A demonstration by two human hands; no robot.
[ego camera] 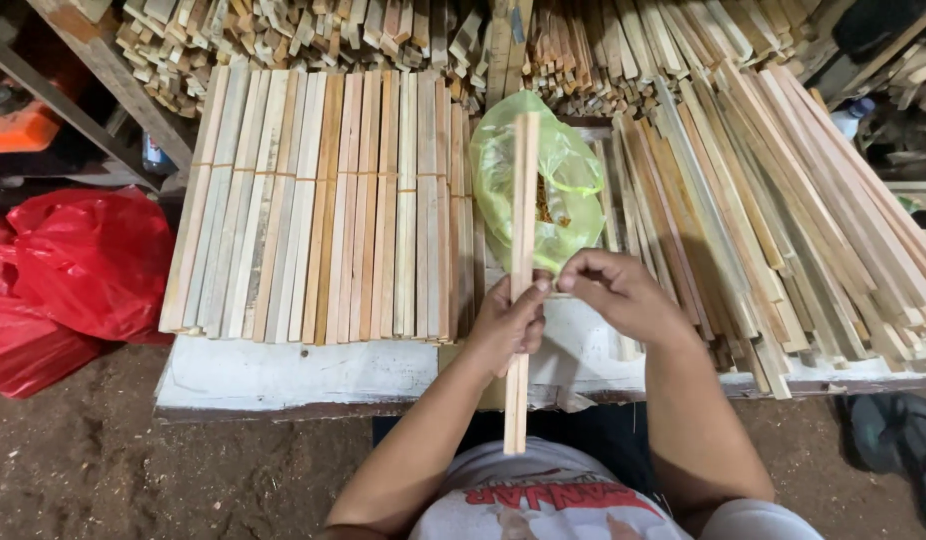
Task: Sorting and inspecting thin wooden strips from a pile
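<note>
Wooden slat (523, 200) held upright before the chest, long axis running 12 to 6 o'clock. Left hand (510, 325) wrapped closed around the lower half; most of the length extends to 12 from that grip. Right hand (615, 292) at 3 o'clock of the slat, fingertips pinched together against its edge. Green plastic bag (563, 180) behind, on white bench (283, 375); bundled slats (313, 210) at 9.

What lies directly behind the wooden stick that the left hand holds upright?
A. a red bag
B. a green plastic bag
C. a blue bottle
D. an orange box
B: the stick in the left hand crosses in front of the green plastic bag on the bench.
</note>
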